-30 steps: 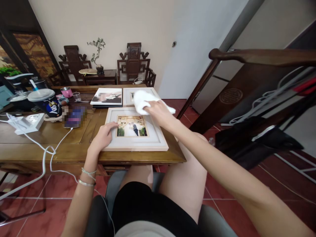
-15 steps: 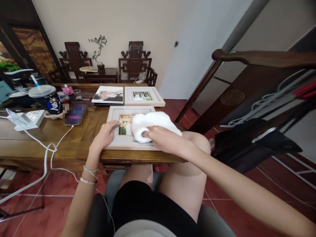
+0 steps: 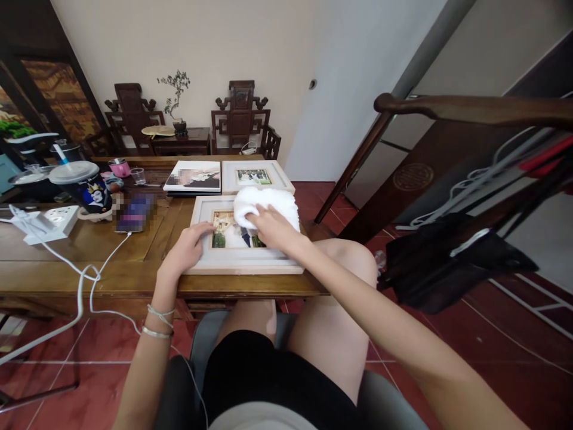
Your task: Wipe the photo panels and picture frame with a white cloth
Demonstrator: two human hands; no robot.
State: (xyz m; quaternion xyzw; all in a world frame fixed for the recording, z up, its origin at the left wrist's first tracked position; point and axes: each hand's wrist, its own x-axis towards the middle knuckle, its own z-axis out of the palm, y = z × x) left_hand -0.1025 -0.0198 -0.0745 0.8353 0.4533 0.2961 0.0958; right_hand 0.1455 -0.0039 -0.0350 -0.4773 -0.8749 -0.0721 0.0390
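Observation:
A picture frame (image 3: 206, 263) with a pale wooden border lies flat at the front edge of the wooden table, with a photo behind its front. My left hand (image 3: 190, 243) holds the frame at its left side, fingertips resting over the border. Bunched in my right hand (image 3: 273, 227) is a fluffy white cloth (image 3: 280, 203), pressed on the upper right part of the frame. The cloth and hand hide that corner and part of the photo.
Behind lie a second picture frame (image 3: 230, 178) and a stack topped by a photo panel (image 3: 172, 179). To the left are a phone (image 3: 134, 214) on a cable, a lidded cup (image 3: 92, 191) and a white power strip (image 3: 62, 222). A wooden chair (image 3: 447, 110) stands at right.
My right hand has slid the white cloth up and away across the frame, uncovering more of the photo and the lower right border. My left hand stays at the frame's left side.

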